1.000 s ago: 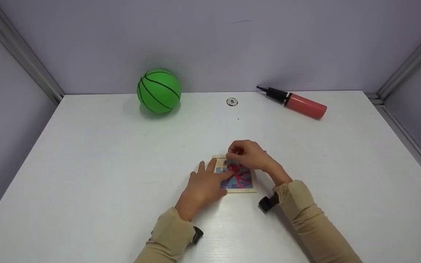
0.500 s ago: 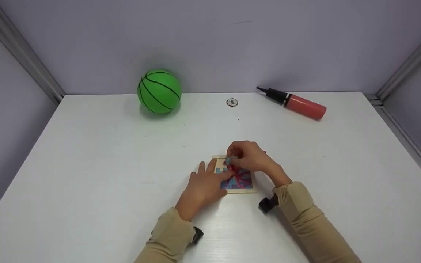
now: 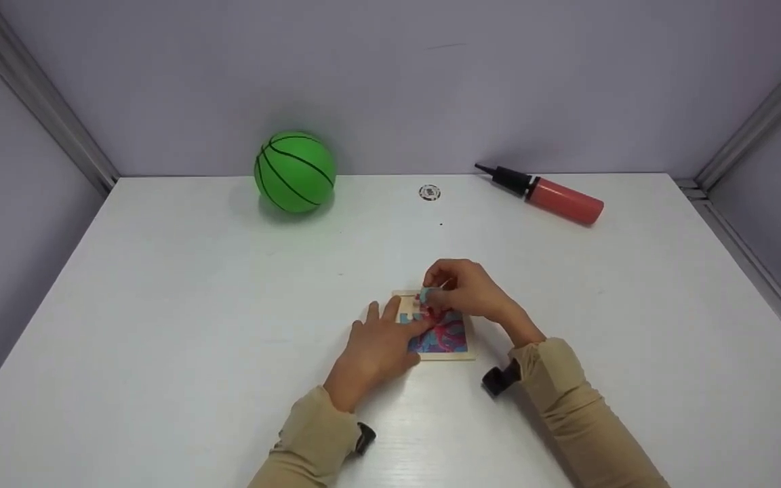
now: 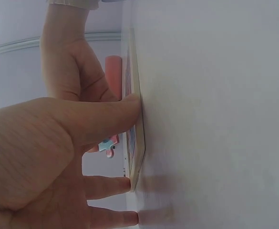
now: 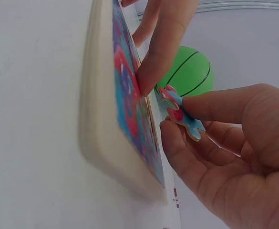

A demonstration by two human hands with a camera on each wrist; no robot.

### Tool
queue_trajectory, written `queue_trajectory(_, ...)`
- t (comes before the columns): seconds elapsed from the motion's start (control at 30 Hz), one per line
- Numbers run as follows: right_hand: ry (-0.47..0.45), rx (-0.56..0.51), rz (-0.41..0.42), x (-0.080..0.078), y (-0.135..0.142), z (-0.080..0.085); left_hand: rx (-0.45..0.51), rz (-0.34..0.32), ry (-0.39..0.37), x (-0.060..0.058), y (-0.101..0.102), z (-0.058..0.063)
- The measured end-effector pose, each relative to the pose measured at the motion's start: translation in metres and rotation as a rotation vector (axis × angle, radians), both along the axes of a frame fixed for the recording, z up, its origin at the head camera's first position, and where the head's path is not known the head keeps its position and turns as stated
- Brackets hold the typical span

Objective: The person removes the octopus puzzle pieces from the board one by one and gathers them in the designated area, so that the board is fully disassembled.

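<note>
Over the puzzle frame, right fingers pinching a piece, left fingers spread across left edge, ball well apart

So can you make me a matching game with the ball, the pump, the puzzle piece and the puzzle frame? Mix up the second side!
Column one
1. Ball
2. Pump
3. Puzzle piece
4. Puzzle frame

Column two
A. Pinched in the right hand
B. Red and black, lying near the back wall
C. Touched by the left hand
D. Green with black lines

Right pairs: 1-D, 2-B, 3-A, 4-C
</note>
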State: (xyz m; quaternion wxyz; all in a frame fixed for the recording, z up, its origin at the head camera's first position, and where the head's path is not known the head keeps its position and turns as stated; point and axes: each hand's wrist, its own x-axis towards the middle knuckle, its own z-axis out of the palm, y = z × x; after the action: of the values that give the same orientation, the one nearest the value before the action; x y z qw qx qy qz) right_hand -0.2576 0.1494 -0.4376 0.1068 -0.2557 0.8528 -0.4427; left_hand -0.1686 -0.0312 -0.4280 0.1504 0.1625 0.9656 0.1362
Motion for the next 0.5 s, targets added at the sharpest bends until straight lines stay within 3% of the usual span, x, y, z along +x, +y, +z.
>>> queue_trajectory(0.23, -0.04, -0.037, -0.014, 0.004, 0.012, 0.001, 0.017, 0.013, -0.017, 0.0, 0.001, 0.0)
queue_trajectory(0.5, -0.038, 0.006, -0.068, 0.004, 0.028, 0.004, 0.042, 0.034, -0.025, 0.0, 0.001, 0.002)
